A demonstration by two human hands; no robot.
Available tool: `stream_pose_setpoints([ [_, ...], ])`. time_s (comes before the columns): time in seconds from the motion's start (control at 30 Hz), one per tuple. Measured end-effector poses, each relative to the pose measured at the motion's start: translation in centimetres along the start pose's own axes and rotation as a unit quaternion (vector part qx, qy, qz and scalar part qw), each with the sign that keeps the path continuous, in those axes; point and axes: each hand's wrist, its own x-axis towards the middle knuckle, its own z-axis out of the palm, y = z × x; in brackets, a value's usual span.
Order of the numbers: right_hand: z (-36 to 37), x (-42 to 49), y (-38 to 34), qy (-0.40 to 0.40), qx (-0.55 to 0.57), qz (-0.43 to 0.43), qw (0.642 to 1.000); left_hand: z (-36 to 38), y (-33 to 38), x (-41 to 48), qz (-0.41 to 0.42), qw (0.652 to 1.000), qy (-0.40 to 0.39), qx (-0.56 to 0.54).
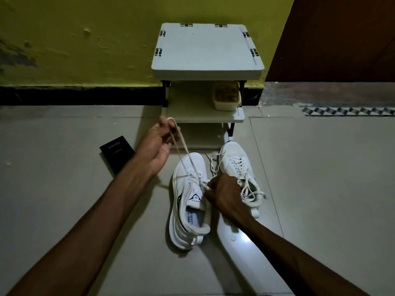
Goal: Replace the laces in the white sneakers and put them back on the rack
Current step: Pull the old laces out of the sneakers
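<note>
Two white sneakers lie on the tiled floor before a small white rack (207, 67). The left sneaker (188, 212) is partly unlaced. My left hand (157, 144) is raised above and left of it, pinching the taut off-white lace (183, 148) that runs down to the sneaker's eyelets. My right hand (224, 195) rests at the sneaker's tongue and pinches the lace by the eyelets. The right sneaker (237, 165) lies behind that hand, its laces threaded but loose, with ends trailing over its sides.
A pale lidded container (226, 97) stands on the rack's middle shelf. A black phone box (116, 153) lies on the floor to the left. A white object (237, 238) lies under my right forearm. Behind are a yellow wall and a dark door.
</note>
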Motion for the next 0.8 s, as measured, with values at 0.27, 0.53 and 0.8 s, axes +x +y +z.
stream_pose_setpoints([
  [0.27,0.9,0.3,-0.8,-0.011,-0.011,-0.041,0.999,-2.3,-3.2,-1.1,0.035,0.715,-0.166,0.678],
  [0.53,1.3,-0.2,-1.6,-0.02,-0.017,-0.052,0.998,-2.3,-5.9,-1.7,0.046,0.674,-0.061,0.734],
  [0.8,0.9,-0.3,-1.5,-0.036,0.019,-0.035,0.999,-4.2,0.1,0.6,0.024,0.937,0.177,0.301],
])
